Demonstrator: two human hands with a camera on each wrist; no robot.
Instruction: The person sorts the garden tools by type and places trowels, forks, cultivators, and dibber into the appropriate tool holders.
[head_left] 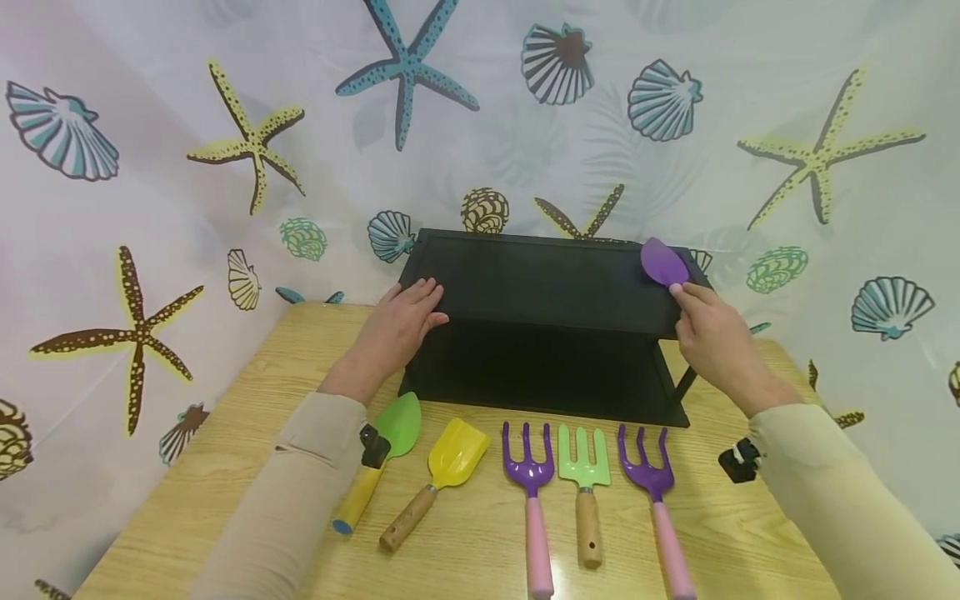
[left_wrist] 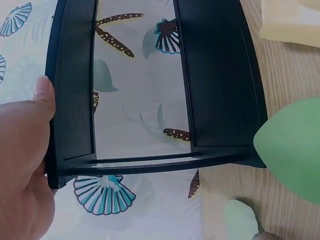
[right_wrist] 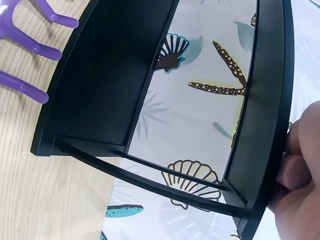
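My right hand (head_left: pixel 716 342) grips a trowel with a purple blade (head_left: pixel 663 262) at the right end of a black two-tier shelf (head_left: pixel 525 279). The blade lies over the upper tier, and the trowel's handle is hidden by the hand. In the right wrist view, curled fingers (right_wrist: pixel 295 170) show beside the upper tier's edge. My left hand (head_left: pixel 397 325) rests on the upper tier's left end with its fingers extended. The left thumb (left_wrist: pixel 45 95) lies at that tier's edge in the left wrist view.
Before the shelf lie a green trowel (head_left: pixel 399 425), a yellow scoop (head_left: pixel 457 454), two purple hand forks (head_left: pixel 528 471) with pink handles and a light green fork (head_left: pixel 585 458). Another light green tool (left_wrist: pixel 240 220) shows in the left wrist view. A shell-patterned cloth (head_left: pixel 480 167) hangs behind.
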